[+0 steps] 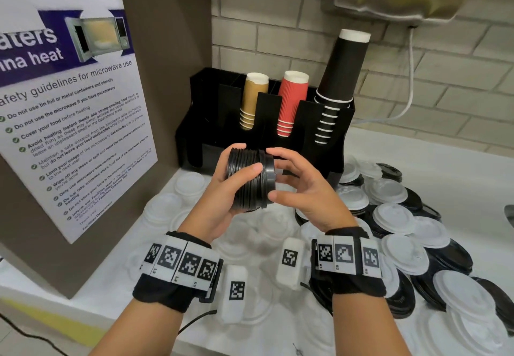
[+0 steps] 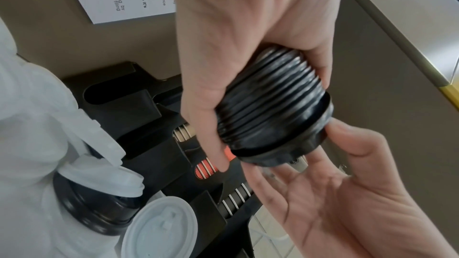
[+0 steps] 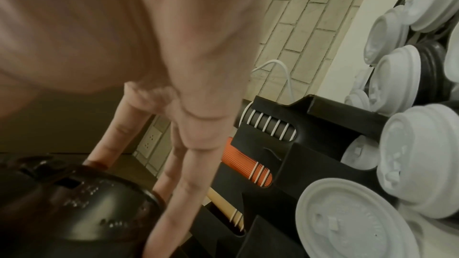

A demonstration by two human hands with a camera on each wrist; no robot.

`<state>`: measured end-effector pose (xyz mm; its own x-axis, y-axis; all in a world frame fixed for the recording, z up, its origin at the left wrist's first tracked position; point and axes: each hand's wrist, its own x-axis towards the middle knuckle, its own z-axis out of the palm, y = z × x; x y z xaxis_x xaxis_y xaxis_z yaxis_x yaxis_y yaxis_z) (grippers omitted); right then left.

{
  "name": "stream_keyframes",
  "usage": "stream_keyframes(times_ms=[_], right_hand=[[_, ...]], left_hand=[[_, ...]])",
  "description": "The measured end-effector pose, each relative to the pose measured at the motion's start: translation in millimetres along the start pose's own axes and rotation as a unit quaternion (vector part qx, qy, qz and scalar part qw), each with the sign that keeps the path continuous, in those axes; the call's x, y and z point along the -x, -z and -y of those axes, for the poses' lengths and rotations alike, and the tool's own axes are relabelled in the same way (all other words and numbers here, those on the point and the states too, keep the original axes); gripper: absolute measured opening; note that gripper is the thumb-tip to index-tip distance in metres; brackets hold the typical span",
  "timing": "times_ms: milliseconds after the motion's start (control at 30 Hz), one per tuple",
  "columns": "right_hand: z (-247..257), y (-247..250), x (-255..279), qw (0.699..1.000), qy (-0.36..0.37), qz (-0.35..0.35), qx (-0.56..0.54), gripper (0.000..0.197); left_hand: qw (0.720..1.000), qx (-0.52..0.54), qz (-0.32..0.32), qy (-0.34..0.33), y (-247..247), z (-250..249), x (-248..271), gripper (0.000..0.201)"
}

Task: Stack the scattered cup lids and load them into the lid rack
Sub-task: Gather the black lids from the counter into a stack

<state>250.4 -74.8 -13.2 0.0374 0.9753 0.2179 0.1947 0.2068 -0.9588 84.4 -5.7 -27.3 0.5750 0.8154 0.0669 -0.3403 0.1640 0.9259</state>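
I hold a stack of black cup lids (image 1: 250,180) on its side, just in front of the black rack (image 1: 211,122). My left hand (image 1: 242,161) grips the stack (image 2: 268,109) round its ribbed side, thumb toward me and fingers over the top. My right hand (image 1: 278,175) is spread at the stack's right end, with the thumb and straight fingers touching the rim of the end lid (image 3: 74,203). Loose white and black lids (image 1: 389,194) lie heaped on the white counter at the right. More white lids (image 1: 189,186) lie under and left of my hands.
The rack's upper slots hold brown cups (image 1: 253,99), red cups (image 1: 292,99) and a tall column of black cups (image 1: 339,77); its leftmost slot looks dark. A microwave poster (image 1: 69,105) covers the left wall. A white cable (image 1: 409,99) hangs on the brick wall.
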Motion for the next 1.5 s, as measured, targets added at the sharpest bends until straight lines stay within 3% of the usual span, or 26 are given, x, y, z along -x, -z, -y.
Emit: stream_keyframes(times_ms=[400, 500, 567, 633, 700, 800, 933, 1100, 1233, 1300, 1433, 1500], right_hand=[[5.5, -8.5, -10.3, 1.0, 0.02, 0.009, 0.001, 0.064], [9.1, -10.9, -28.2, 0.999, 0.002, 0.041, 0.006, 0.055], [7.9, -8.9, -47.2, 0.995, -0.021, -0.02, 0.098, 0.039], [1.1, -4.6, -66.7, 0.967, -0.057, -0.071, 0.238, 0.029], [-7.9, -8.2, -82.4, 0.921, -0.122, 0.011, 0.37, 0.038], [-22.4, -27.3, -96.0, 0.828, -0.211, 0.162, 0.494, 0.069], [-38.8, -51.6, -105.2, 0.758, -0.197, 0.207, 0.586, 0.086], [-40.4, -62.5, -108.5, 0.713, -0.189, 0.212, 0.641, 0.082], [-10.9, -49.4, -117.1, 0.678, -0.24, 0.239, 0.652, 0.094], [4.7, -44.4, -122.3, 0.704, -0.259, 0.27, 0.603, 0.099], [16.0, -59.1, -125.2, 0.837, -0.136, 0.238, 0.473, 0.098], [13.9, -63.8, -126.6, 0.861, -0.118, 0.215, 0.445, 0.105]], left_hand=[[0.999, 0.025, -0.011, -0.028, 4.9, 1.0, -7.8, 0.06], [0.996, 0.034, -0.063, -0.058, 13.2, -4.8, -11.6, 0.055], [0.99, 0.037, -0.111, -0.081, 24.3, -12.3, -14.1, 0.055], [0.983, 0.043, -0.148, -0.098, 37.8, -20.6, -15.7, 0.055], [0.98, 0.05, -0.162, -0.103, 49.3, -25.2, -16.0, 0.053], [0.981, 0.046, -0.161, -0.098, 58.5, -25.9, -14.8, 0.055], [0.984, 0.031, -0.15, -0.091, 63.8, -27.1, -15.2, 0.06], [0.983, 0.02, -0.156, -0.093, 70.0, -30.5, -15.6, 0.062], [0.981, 0.02, -0.168, -0.1, 76.7, -37.0, -13.0, 0.068], [0.981, 0.02, -0.167, -0.101, 78.0, -40.2, -12.6, 0.073], [0.981, 0.016, -0.163, -0.107, 75.7, -44.5, -11.0, 0.079], [0.981, 0.015, -0.162, -0.108, 74.9, -45.4, -9.9, 0.079]])
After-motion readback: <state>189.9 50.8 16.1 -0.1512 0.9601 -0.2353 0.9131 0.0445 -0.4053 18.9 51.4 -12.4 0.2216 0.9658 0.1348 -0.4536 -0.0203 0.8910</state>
